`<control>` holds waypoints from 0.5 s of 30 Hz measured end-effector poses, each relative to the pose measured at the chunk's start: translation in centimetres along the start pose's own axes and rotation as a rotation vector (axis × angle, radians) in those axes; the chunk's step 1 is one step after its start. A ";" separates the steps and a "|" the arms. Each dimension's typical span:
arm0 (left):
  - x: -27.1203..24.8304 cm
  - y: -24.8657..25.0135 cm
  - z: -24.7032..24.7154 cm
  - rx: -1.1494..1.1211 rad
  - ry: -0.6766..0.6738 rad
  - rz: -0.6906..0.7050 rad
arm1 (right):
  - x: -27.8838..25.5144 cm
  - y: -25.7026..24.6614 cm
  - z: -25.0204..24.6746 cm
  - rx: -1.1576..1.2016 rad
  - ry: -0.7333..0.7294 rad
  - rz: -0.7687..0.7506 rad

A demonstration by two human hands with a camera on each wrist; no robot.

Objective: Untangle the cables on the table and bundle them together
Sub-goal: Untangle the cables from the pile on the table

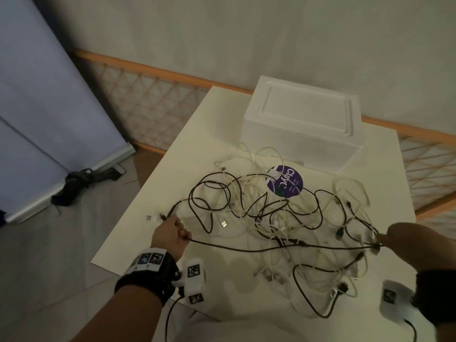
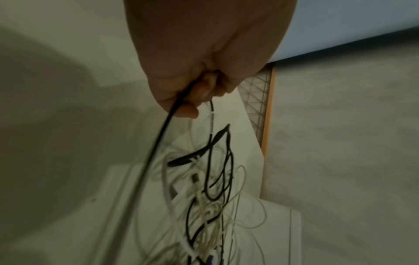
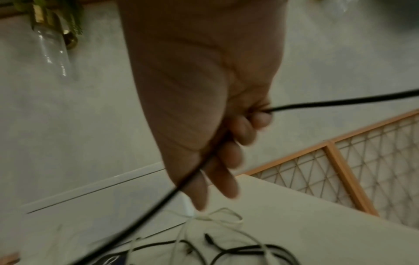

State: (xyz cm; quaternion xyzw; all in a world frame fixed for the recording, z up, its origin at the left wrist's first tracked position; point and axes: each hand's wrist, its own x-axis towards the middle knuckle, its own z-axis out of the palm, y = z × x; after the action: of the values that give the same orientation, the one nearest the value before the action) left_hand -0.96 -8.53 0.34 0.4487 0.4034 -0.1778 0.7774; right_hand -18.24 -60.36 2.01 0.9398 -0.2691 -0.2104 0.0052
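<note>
A thin black cable (image 1: pixel 271 248) runs taut and nearly straight between the two hands, just above a smooth, matt white surface (image 1: pixel 148 238). The left hand (image 1: pixel 170 234) has its fingers (image 2: pixel 204 89) curled tight round one end of it near the left edge, a small plug poking out past the knuckles; the right hand (image 1: pixel 414 245) has its fingers (image 3: pixel 233 156) bent over the same cable, which passes across the palm and out both sides. Beneath the stretched length lies the tangle (image 1: pixel 283 218): slim round cords, some glossy black, some soft white, looped over and through one another in loose curls, with small metal-ended plugs scattered among them. The heap spreads over the middle and right of the surface and reaches close to the right edge; one black loop (image 1: pixel 318 292) sags near the front edge. A round purple sticker (image 1: pixel 286 181) with white lettering lies flat under the far cords. Behind it stands a white box (image 1: pixel 301 127), blocky, with rounded corners and a recessed lid, touching none of the black cords that I can tell. Bare surface shows along the left side and in the front left corner. Beyond the far edge runs a wooden rail (image 1: pixel 148 67) with a diamond lattice beneath it.
</note>
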 end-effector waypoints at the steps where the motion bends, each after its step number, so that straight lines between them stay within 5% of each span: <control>1: 0.0 -0.3 0.0 0.015 0.020 0.005 | 0.2 -1.3 -0.2 0.012 -0.067 -0.019; 4: 0.3 -0.5 -0.2 0.036 0.057 0.019 | -3.9 -11.0 -5.0 0.187 0.051 -0.012; 7: 0.7 -0.1 -0.7 0.010 0.097 0.012 | -7.5 -21.5 -9.5 0.335 0.134 -0.300; 12: 2.2 0.6 -2.5 0.029 0.077 0.018 | -9.8 -38.0 -9.3 0.345 -0.034 -0.961; 15: 2.8 1.3 -3.5 0.140 0.008 0.036 | -9.4 -43.7 -7.2 0.138 -0.108 -1.089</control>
State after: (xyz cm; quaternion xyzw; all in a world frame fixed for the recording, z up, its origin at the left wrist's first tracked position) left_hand -0.05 -4.70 -2.14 0.5099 0.3849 -0.1896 0.7455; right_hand -0.61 -18.92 6.90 0.9292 0.2429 -0.2126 -0.1798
